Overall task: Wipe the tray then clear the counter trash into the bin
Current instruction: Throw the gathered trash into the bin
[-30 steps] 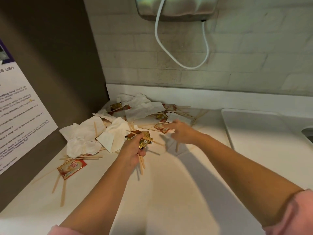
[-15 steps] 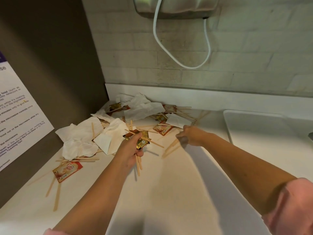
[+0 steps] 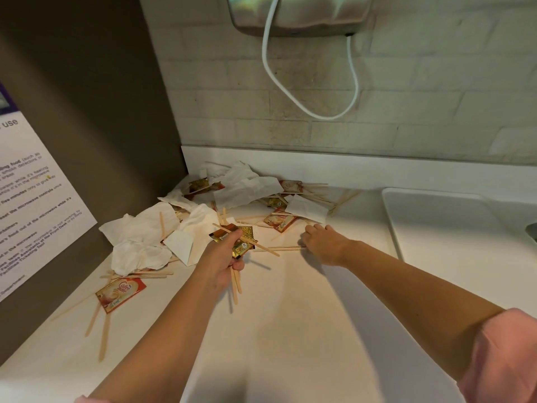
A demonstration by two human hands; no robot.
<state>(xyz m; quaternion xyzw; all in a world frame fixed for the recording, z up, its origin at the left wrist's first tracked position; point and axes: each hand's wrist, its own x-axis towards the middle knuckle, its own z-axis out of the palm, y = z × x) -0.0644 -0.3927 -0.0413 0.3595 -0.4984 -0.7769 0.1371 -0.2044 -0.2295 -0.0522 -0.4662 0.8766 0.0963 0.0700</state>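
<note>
Trash is heaped in the counter's back left corner: crumpled white napkins [image 3: 145, 237], red creamer packets [image 3: 279, 221] and several wooden stir sticks [image 3: 103, 337]. My left hand [image 3: 222, 261] grips a bunch of gold and red packets [image 3: 242, 242] and stir sticks above the counter. My right hand [image 3: 324, 242] lies knuckles up on the counter, its fingers on two stir sticks [image 3: 283, 248] that stretch toward the left hand. The white tray [image 3: 390, 216] sits at the right.
A dark appliance side with a printed notice [image 3: 32, 205] walls off the left. A tiled wall with a hand dryer [image 3: 299, 13] and looping white cable [image 3: 313, 112] stands behind. A lone creamer packet [image 3: 120, 293] lies front left. A metal fixture [image 3: 531, 231] pokes in at right.
My right hand drew back from the packets at the pile and dragged two stir sticks across the counter toward my left hand. The left hand kept its bunch, nearly still.
</note>
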